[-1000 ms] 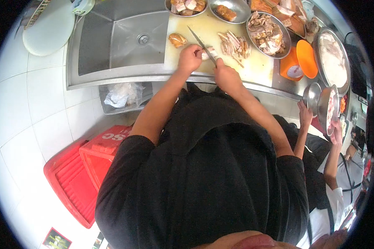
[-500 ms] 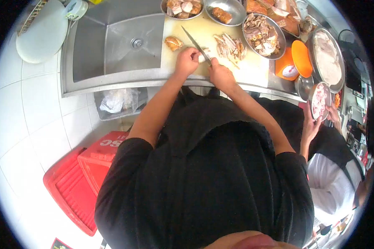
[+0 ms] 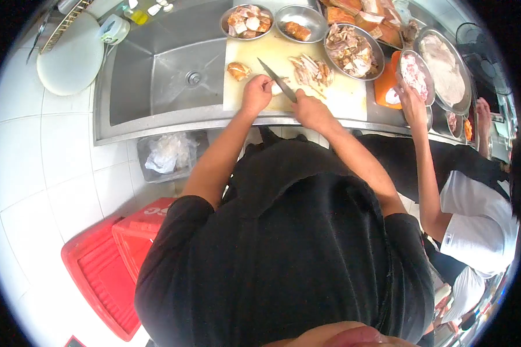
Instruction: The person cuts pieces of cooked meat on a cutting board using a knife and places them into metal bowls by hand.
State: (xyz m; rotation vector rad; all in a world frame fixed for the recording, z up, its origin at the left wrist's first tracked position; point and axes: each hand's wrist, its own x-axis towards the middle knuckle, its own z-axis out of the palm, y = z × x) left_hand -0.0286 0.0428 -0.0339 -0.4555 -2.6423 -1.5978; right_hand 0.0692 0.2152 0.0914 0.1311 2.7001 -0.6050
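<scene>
My right hand [image 3: 311,110] is wrapped round the handle of a knife [image 3: 276,78], whose blade points up and left over the yellow cutting board [image 3: 347,103]. Close to the blade's left side, my left hand [image 3: 257,92] has its fingers curled at a small pale piece [image 3: 276,88]; whether it grips the piece is hard to tell. A browned piece of meat [image 3: 238,71] lies on the board above my left hand. Sliced meat strips [image 3: 311,70] lie in a pile to the right of the blade.
Bowls of meat [image 3: 249,22] stand behind the board. A steel sink [image 3: 168,69] is at the left. On the right, a co-worker's hand [image 3: 412,104] holds a bowl of raw meat [image 3: 414,75] over an orange scale [image 3: 386,87]. Red crates [image 3: 98,260] sit lower left.
The co-worker's bowl has moved up and left onto or over the orange scale, and one of their hands has let go of it. My hands stay near the same spot on the board.
</scene>
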